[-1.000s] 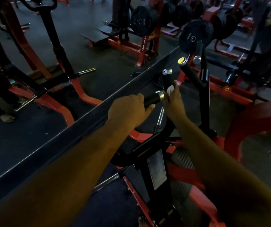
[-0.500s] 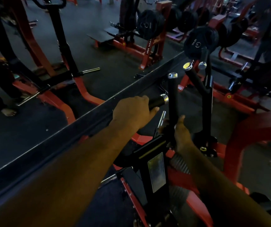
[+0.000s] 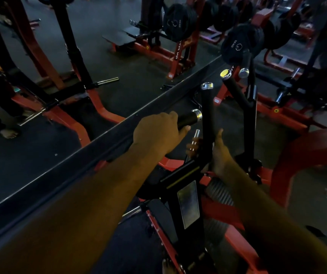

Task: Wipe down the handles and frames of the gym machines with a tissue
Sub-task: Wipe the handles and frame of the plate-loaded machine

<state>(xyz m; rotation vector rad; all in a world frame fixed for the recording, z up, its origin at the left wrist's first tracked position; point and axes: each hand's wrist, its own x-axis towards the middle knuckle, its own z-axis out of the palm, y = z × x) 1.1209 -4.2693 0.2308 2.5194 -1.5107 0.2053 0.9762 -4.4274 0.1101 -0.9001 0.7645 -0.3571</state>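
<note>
A red-and-black gym machine [image 3: 188, 202] stands right in front of me. My left hand [image 3: 158, 131] grips its short black handle [image 3: 190, 117], which ends in a chrome cap. Beside it rises a tall black upright handle [image 3: 207, 115] with a chrome top. My right hand [image 3: 218, 153] wraps the base of this upright handle, thumb pointing up. The tissue is hidden; I cannot see it in the right hand. A second upright handle [image 3: 235, 89] stands further right.
A long dark bar [image 3: 79, 155] crosses diagonally under my left arm. Weight plates [image 3: 239, 42] hang on racks behind. Red machine frames [image 3: 304, 153] stand to the right and left. A person's bare foot [image 3: 8, 133] is at the far left.
My right hand slid down the upright handle from near its top to its base. The white tissue seen a second ago is out of sight. My left hand kept its grip.
</note>
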